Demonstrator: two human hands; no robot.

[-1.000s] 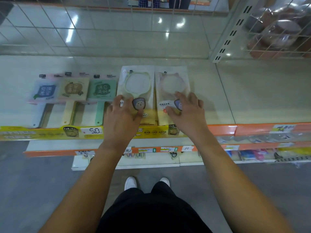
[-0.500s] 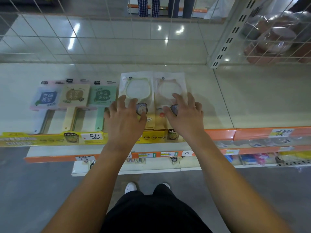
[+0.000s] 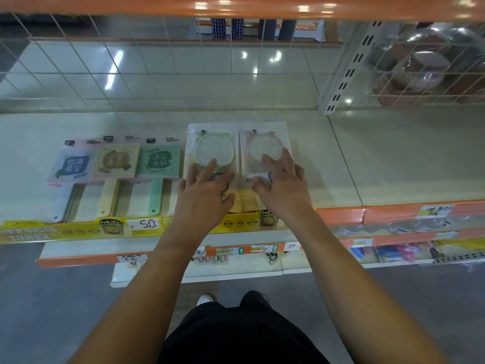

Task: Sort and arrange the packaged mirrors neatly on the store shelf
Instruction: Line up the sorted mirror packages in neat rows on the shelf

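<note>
Two packaged round mirrors lie side by side on the pale shelf [image 3: 393,166]: a green-rimmed mirror pack [image 3: 214,143] and a pink-rimmed mirror pack [image 3: 263,140]. My left hand [image 3: 203,191] rests flat on the lower part of the green pack, fingers spread. On the pink pack my right hand [image 3: 284,186] presses with straight, spread fingers. Left of them lie three square handled mirror packs: blue [image 3: 74,164], beige [image 3: 116,160] and mint green [image 3: 160,160].
A wire grid [image 3: 157,74] backs the shelf, with a slotted upright [image 3: 346,72] at the right. Bagged goods [image 3: 420,72] sit behind the grid at far right. Price strips [image 3: 341,215] run along the front edge; lower shelves [image 3: 393,253] hold small items.
Both hands slid farther back over the two round mirror packs. The packs look pushed slightly deeper on the shelf, and the view has tilted up.
</note>
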